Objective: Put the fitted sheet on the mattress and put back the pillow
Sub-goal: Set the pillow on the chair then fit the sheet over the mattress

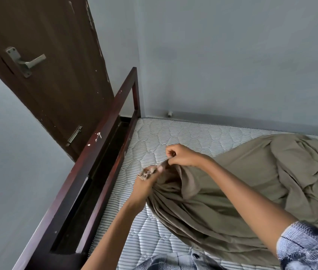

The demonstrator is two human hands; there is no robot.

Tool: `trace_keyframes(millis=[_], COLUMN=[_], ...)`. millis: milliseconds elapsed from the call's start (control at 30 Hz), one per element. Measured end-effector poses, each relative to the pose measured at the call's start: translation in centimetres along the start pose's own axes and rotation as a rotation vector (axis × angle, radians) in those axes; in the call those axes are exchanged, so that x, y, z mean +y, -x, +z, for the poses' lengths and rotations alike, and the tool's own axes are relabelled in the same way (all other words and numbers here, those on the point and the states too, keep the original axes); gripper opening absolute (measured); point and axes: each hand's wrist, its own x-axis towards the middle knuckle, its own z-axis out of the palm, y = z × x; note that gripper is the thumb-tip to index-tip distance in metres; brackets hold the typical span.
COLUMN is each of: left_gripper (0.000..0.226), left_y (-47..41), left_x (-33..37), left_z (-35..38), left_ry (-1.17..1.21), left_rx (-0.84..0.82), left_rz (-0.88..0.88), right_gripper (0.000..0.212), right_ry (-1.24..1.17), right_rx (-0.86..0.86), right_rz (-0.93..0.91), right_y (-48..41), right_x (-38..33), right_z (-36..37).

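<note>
Now in hand: sorting out a corner of the fitted sheet (251,182); early going, judging by the mostly bare mattress (173,133).
Grip: left hand (148,178) and right hand (181,155) both pinch the gathered hem, close together.
Next move: probably stretching that corner toward the bed frame (99,152).
Sheet: olive-brown, crumpled across the mattress.

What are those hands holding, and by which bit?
The sheet, by its bunched edge: the left grip clutches it, the right grip pinches it just above.
</note>
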Motion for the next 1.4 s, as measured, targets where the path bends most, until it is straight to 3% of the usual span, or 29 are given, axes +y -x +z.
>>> trace_keyframes(millis=[100,267,400,500,567,700,767,900,1100,1167,1300,1400], left_gripper=[0.049,0.038,0.021,0.018,0.009,0.015,0.022,0.027,0.021,0.018,0.015,0.009], left_y=[-0.2,-0.5,-0.5,0.1,0.2,-0.6,-0.8,-1.2,-3.1,-4.0,-6.2,-8.5], left_x=[0.1,0.2,-0.2,-0.3,-0.3,0.0,0.3,0.8,0.3,-0.1,-1.5,-2.2], left_z=[-0.7,-1.6,-1.0,-0.2,0.2,-0.1,-0.6,-0.5,1.0,0.5,-1.3,-2.1], left_ry=[0.186,0.322,0.079,-0.090,-0.166,0.014,0.114,0.280,0.292,0.317,0.266,0.250], left_rx=[0.095,0.085,0.144,-0.105,-0.135,0.177,0.226,0.178,0.357,0.469,0.690,0.708], left_rz=[-0.052,-0.084,-0.001,-0.018,-0.016,-0.059,-0.081,-0.066,-0.111,-0.169,-0.196,-0.178], right_gripper=[0.034,0.041,0.027,0.017,0.012,0.030,0.031,0.034,0.018,0.024,0.062,0.064], right_ry=[0.082,0.183,-0.076,-0.227,-0.154,0.057,0.030,-0.113,-0.089,-0.242,-0.497,-0.693], right_rx=[-0.063,-0.054,0.073,0.144,0.087,-0.131,-0.120,0.033,0.387,0.333,0.022,0.084], right_rz=[0.065,0.088,0.045,0.007,0.028,0.197,0.229,0.171,0.095,0.091,0.094,0.064], right_y=[0.4,0.8,0.6,0.3,0.4,0.8,0.9,0.4,-1.9,-2.2,-1.5,-2.7], right_x=[1.1,2.2,1.5,0.4,0.2,1.9,2.3,0.2,-2.6,-2.4,-0.8,1.8], right_z=[0.2,-0.5,-1.4,-1.5,-1.4,-1.0,-0.8,0.4,5.3,6.3,7.0,8.7])
